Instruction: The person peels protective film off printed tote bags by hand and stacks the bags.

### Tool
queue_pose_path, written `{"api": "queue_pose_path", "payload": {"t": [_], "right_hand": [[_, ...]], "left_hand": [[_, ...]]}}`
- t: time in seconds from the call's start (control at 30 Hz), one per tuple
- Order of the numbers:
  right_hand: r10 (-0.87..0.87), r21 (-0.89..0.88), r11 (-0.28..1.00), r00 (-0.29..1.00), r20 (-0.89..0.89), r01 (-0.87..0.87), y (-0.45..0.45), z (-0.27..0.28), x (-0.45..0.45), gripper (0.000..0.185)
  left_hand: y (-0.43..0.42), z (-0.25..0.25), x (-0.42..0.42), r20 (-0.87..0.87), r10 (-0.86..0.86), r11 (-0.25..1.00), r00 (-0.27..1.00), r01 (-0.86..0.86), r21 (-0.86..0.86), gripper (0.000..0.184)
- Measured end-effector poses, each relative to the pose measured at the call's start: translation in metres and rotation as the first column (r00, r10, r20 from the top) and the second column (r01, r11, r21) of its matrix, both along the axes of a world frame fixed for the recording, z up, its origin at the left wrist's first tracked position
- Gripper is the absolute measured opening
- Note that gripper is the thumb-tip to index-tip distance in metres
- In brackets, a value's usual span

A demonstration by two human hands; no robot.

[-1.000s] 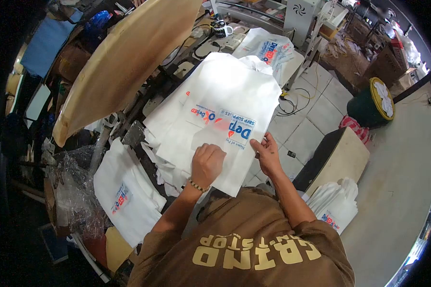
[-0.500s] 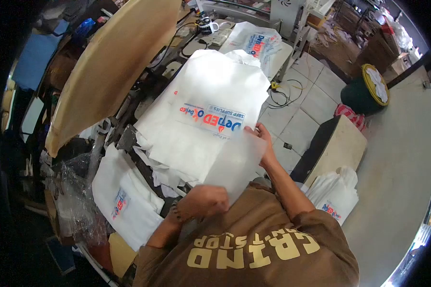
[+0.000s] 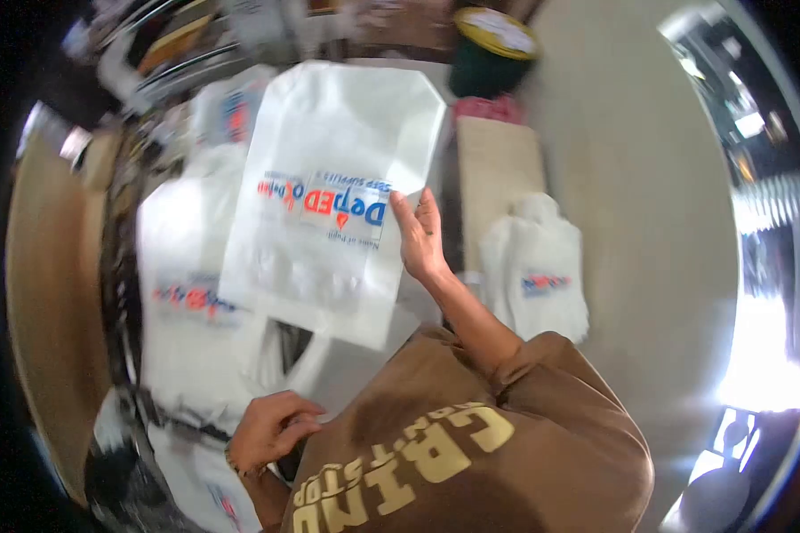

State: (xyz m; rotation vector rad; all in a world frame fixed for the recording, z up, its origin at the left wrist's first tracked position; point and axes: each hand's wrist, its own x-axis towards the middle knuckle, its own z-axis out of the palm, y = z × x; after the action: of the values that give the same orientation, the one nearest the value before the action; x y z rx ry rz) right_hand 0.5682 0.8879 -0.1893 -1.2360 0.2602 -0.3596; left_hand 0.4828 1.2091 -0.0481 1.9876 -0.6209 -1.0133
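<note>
My right hand (image 3: 420,233) grips the right edge of a white printed bag (image 3: 338,124), thumb over its front. The bag is flat and raised, with blue and red upside-down "DepED" lettering and slanted top corners. My left hand (image 3: 271,425) is low by my shirt, fingers loosely curled, thumb apart, with nothing visible in it. Just beyond it is a pale, blurred surface (image 3: 347,366); I cannot tell what it is. Left of the raised bag lies a stack of similar white bags (image 3: 182,346), partly covered by it.
More folded white bags (image 3: 542,253) lie at right by a beige-topped box (image 3: 498,164). A green bin with a yellow rim (image 3: 498,53) stands beyond. A curved tan board (image 3: 58,311) rises at far left. Another printed bag (image 3: 227,107) lies at the back.
My view has turned right. The right hand has lifted a bag off the stack and moved it rightward. My left hand has come away from the translucent sheet, its fingers looser.
</note>
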Motion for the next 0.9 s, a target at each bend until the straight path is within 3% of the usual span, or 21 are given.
{"api": "queue_pose_path", "payload": {"t": [0.03, 0.07, 0.1, 0.13, 0.27, 0.33, 0.37, 0.43, 0.47, 0.5, 0.53, 0.57, 0.6, 0.63, 0.7, 0.77, 0.9], "right_hand": [[-0.179, 0.164, 0.971, 0.984, 0.010, 0.175, -0.024, -0.008, -0.015, 0.046], [-0.341, 0.329, 0.888, 0.940, 0.004, 0.321, -0.045, -0.024, -0.027, 0.051], [-0.564, 0.321, 0.753, 0.815, -0.135, 0.574, -0.071, -0.055, -0.043, 0.063], [-0.621, 0.400, 0.670, 0.767, -0.159, 0.626, -0.093, -0.060, -0.066, 0.063], [-0.805, 0.506, 0.440, 0.576, -0.144, 0.742, -0.168, -0.108, -0.160, 0.050], [-0.860, 0.764, 0.103, 0.443, -0.253, 0.637, -0.194, -0.156, -0.207, 0.040], [-0.870, 0.764, 0.086, 0.422, -0.256, 0.640, -0.201, -0.179, -0.220, 0.040], [-0.931, 0.787, -0.208, 0.130, -0.342, 0.581, -0.209, -0.217, -0.241, 0.037], [-0.921, 0.736, -0.266, 0.061, -0.385, 0.622, -0.211, -0.235, -0.246, 0.038], [-0.909, 0.637, -0.265, 0.033, -0.416, 0.724, -0.212, -0.247, -0.247, 0.039], [-0.881, 0.360, -0.128, 0.060, -0.469, 0.924, -0.210, -0.258, -0.246, 0.040], [-0.826, -0.063, 0.127, 0.071, -0.559, 0.990, -0.208, -0.269, -0.246, 0.042], [-0.777, -0.382, 0.359, 0.046, -0.627, 0.851, -0.208, -0.276, -0.246, 0.044], [-0.749, -0.565, 0.511, 0.013, -0.662, 0.648, -0.208, -0.284, -0.243, 0.046], [-0.685, -0.617, 0.657, 0.001, -0.729, 0.433, -0.205, -0.295, -0.237, 0.051], [-0.648, -0.619, 0.712, -0.030, -0.761, 0.332, -0.199, -0.300, -0.227, 0.057], [-0.624, -0.618, 0.778, 0.025, -0.781, 0.107, -0.194, -0.312, -0.223, 0.045]], "left_hand": [[-0.002, -0.004, 0.004, 0.023, 0.083, 0.996, 0.996, -0.082, -0.036, 0.018], [-0.005, -0.010, 0.011, 0.009, 0.025, 0.998, 1.000, -0.024, -0.050, 0.018], [-0.008, -0.014, 0.015, 0.089, -0.008, 1.000, 0.996, 0.010, -0.025, 0.019], [-0.010, -0.016, 0.019, 0.172, -0.035, 0.999, 0.984, 0.035, 0.000, 0.019], [-0.036, -0.022, 0.031, 0.193, -0.073, 0.993, 0.978, 0.054, 0.105, 0.011], [-0.048, -0.020, 0.037, 0.259, -0.121, 0.992, 0.958, 0.111, 0.053, 0.006], [-0.048, -0.022, 0.039, 0.244, -0.121, 0.990, 0.962, 0.101, 0.095, 0.005], [-0.060, -0.013, 0.044, 0.202, -0.140, 0.980, 0.969, 0.107, 0.166, 0.003], [-0.062, -0.015, 0.046, 0.205, -0.158, 0.977, 0.966, 0.124, 0.171, 0.003], [-0.061, -0.019, 0.047, 0.235, -0.177, 0.974, 0.956, 0.135, 0.183, 0.004], [-0.061, -0.021, 0.047, 0.264, -0.192, 0.970, 0.945, 0.143, 0.194, 0.005], [-0.062, -0.022, 0.047, 0.268, -0.200, 0.969, 0.942, 0.149, 0.199, 0.005], [-0.064, -0.022, 0.046, 0.270, -0.204, 0.968, 0.941, 0.154, 0.198, 0.006], [-0.066, -0.021, 0.045, 0.273, -0.206, 0.968, 0.940, 0.155, 0.197, 0.007], [-0.073, -0.016, 0.041, 0.250, -0.192, 0.965, 0.949, 0.137, 0.222, 0.007], [-0.079, -0.013, 0.036, 0.205, -0.154, 0.962, 0.967, 0.099, 0.255, 0.006], [-0.074, -0.033, 0.032, 0.273, -0.179, 0.964, 0.945, 0.114, 0.239, 0.006]]}}
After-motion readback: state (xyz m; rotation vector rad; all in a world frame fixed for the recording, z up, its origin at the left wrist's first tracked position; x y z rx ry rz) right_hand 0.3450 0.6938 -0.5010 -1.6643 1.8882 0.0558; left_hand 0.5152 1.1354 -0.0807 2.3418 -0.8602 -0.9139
